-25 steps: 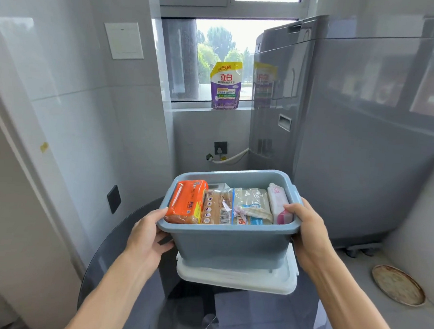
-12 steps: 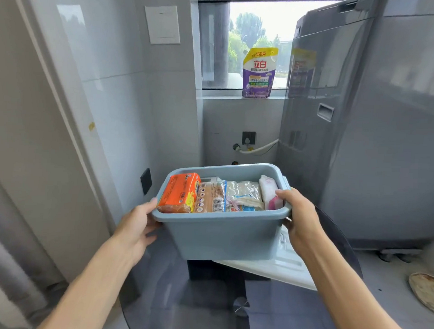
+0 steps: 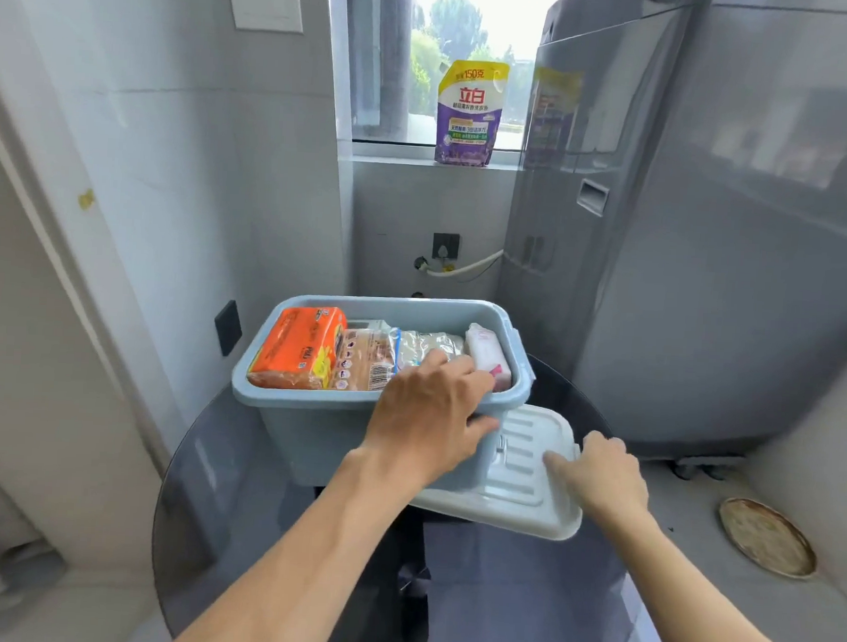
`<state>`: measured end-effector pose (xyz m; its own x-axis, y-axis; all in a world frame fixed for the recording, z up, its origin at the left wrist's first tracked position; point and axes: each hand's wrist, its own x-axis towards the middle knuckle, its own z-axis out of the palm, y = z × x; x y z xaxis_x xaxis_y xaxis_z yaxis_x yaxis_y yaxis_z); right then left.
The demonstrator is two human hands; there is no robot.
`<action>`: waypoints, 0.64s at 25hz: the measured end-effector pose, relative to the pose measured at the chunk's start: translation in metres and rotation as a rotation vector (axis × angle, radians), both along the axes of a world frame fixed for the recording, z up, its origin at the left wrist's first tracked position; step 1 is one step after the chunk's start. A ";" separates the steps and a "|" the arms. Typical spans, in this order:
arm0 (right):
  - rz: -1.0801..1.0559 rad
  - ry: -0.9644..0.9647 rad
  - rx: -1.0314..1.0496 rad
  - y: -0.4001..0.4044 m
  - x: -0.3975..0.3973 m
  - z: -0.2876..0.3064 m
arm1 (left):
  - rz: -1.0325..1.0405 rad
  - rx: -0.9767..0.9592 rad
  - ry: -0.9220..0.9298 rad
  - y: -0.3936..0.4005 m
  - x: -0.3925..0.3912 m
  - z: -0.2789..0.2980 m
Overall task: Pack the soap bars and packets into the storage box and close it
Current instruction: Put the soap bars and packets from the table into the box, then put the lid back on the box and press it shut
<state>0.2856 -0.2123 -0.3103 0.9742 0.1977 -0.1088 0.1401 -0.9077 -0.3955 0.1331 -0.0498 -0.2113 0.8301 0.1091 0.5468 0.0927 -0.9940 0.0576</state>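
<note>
Inside, blue storage box [image 3: 308, 427] holds packets [image 3: 297, 348], uncovered.

1 storage box [image 3: 308, 427] holds 4 packets [image 3: 296, 348], beside 1 lid [image 3: 526, 478]; 1 pouch [image 3: 469, 114].
</note>
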 end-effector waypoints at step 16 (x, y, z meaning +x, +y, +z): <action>-0.441 -0.322 1.097 -0.030 0.026 0.080 | 0.122 -0.152 -0.291 0.029 -0.005 0.007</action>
<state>0.3114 -0.2421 -0.2303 0.9326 -0.3203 0.1664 0.1378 -0.1100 -0.9843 0.1280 -0.0205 -0.2042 0.6176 0.2960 0.7286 0.1678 -0.9547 0.2457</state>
